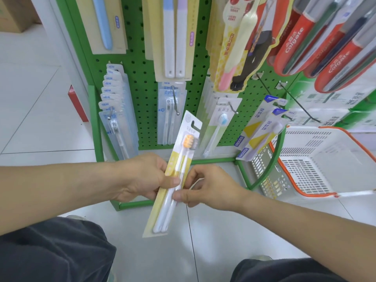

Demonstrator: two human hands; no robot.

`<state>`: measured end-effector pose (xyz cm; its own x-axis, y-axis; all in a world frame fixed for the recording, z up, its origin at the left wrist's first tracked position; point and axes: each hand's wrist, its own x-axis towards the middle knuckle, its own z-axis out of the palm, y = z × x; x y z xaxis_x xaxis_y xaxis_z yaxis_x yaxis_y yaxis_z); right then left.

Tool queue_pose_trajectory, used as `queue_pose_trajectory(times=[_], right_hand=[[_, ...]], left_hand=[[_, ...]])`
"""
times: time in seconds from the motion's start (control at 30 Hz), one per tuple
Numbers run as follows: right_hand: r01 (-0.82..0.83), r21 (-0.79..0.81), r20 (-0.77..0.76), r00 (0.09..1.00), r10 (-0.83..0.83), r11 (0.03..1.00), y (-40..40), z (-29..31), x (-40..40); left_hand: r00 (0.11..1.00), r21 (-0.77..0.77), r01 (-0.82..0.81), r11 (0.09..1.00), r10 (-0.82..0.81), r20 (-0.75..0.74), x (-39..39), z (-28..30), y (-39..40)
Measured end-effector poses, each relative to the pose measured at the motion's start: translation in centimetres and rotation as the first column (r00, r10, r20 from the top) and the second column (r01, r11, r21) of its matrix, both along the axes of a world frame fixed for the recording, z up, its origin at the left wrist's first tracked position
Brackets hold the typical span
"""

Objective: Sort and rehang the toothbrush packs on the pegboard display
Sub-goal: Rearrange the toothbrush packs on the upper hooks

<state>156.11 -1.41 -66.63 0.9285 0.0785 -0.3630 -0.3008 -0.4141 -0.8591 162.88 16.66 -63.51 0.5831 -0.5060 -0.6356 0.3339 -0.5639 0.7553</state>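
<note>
Here, a yellow toothbrush pack (pixel 175 176) is held out in front of the green pegboard (pixel 142 78), tilted so its top leans to the right and its foot points down toward the floor (pixel 213 231). It holds two white-handled brushes, one with an orange head and one with a grey head, and its hang hole at the top is free of any hook. The left hand (pixel 142 178) grips the pack's left edge about midway, thumb across the front and the other fingers curled behind. The right hand (pixel 207 188) pinches the right edge just below, thumb on the front, fingers bent round the back. Behind the pack, on the lowest row of hooks, hang a stack of clear packs marked NEW (pixel 114 110) at the left, a pair of clear packs (pixel 172 110) in the middle, a pale green pack with a blue-headed brush (pixel 219 125) just right of the held pack's top, and blue and yellow packs (pixel 262 129) farther right. Higher up hang cream packs (pixel 175 37) and, at the far right, red Colgate packs (pixel 317 37). A white basket with an orange rim (pixel 317 161) sits on the floor at the right, beside the display's green frame. Dark trousers show at the bottom.
</note>
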Motion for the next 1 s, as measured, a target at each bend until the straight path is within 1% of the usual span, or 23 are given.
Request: queue_pose_trajectory(times=[0.07, 0.1, 0.17, 0.23, 0.27, 0.3, 0.37, 0.43, 0.47, 0.53, 0.6, 0.67, 0.73, 0.77, 0.83, 0.9, 1.0], right_hand=[[0.027, 0.095, 0.021, 0.999, -0.029, 0.995, -0.1, 0.0, 0.2], [0.021, 0.135, 0.034, 0.999, -0.026, 0.991, -0.1, -0.1, 0.2], [-0.032, 0.154, 0.068, 0.997, 0.022, 0.988, 0.0, -0.4, 0.3], [-0.084, 0.123, 0.115, 0.991, 0.070, 0.989, 0.1, -0.4, 0.3], [-0.104, 0.088, 0.148, 0.985, 0.091, 0.991, 0.3, -0.2, 0.3], [-0.116, 0.045, 0.184, 0.977, 0.106, 0.992, 0.4, 0.1, 0.5], [-0.105, -0.033, 0.254, 0.961, 0.110, 0.994, 0.4, 1.2, 1.0], [-0.053, -0.036, 0.336, 0.940, 0.062, 0.998, 0.3, 2.5, 1.6], [-0.023, -0.006, 0.380, 0.925, 0.024, 1.000, 0.4, 3.1, 1.7], [0.023, 0.079, 0.461, 0.886, -0.056, 0.997, 1.0, 4.1, 1.8], [0.053, 0.143, 0.525, 0.842, -0.121, 0.988, 2.1, 4.8, 1.7], [0.079, 0.173, 0.576, 0.800, -0.166, 0.982, 3.3, 5.5, 1.6], [0.110, 0.164, 0.637, 0.747, -0.190, 0.980, 4.1, 6.8, 1.5], [0.117, 0.171, 0.672, 0.712, -0.203, 0.978, 4.5, 7.6, 1.4], [0.118, 0.188, 0.754, 0.619, -0.220, 0.975, 5.0, 9.5, 1.4], [0.128, 0.208, 0.819, 0.519, -0.245, 0.970, 5.3, 11.3, 1.7], [0.109, 0.262, 0.872, 0.399, -0.284, 0.959, 5.3, 13.5, 2.6]], left_hand=[[0.997, 0.017, 0.072, 0.997, -0.072, 0.031, 0.1, 0.5, 0.6], [0.990, 0.042, 0.120, 0.992, -0.122, 0.074, 0.2, 0.7, 1.0], [0.946, 0.114, 0.185, 0.976, -0.209, 0.249, 0.3, 0.8, 1.7], [0.869, 0.149, 0.183, 0.972, -0.231, 0.439, 0.5, 1.0, 2.1], [0.841, 0.108, 0.173, 0.979, -0.204, 0.501, 0.4, 1.3, 2.1], [0.822, 0.036, 0.172, 0.984, -0.164, 0.545, 0.3, 1.5, 2.2], [0.792, -0.092, 0.174, 0.981, -0.083, 0.604, 0.0, 2.1, 2.2], [0.749, -0.177, 0.130, 0.976, 0.020, 0.662, -0.1, 2.8, 2.1], [0.737, -0.242, 0.085, 0.967, 0.102, 0.669, -0.1, 3.1, 2.0], [0.736, -0.388, -0.002, 0.922, 0.264, 0.623, 0.0, 3.8, 2.0], [0.725, -0.477, -0.023, 0.878, 0.344, 0.597, 0.1, 4.6, 2.0], [0.697, -0.533, -0.003, 0.846, 0.384, 0.605, 0.0, 5.8, 2.1], [0.642, -0.598, 0.005, 0.801, 0.456, 0.616, -0.2, 7.4, 2.1], [0.599, -0.630, 0.008, 0.777, 0.501, 0.625, -0.3, 8.2, 2.1], [0.521, -0.689, 0.027, 0.724, 0.578, 0.628, -0.5, 9.8, 2.1], [0.469, -0.736, 0.065, 0.674, 0.630, 0.619, -0.5, 11.2, 2.0], [0.384, -0.772, 0.098, 0.628, 0.692, 0.611, -0.4, 13.1, 1.9]])
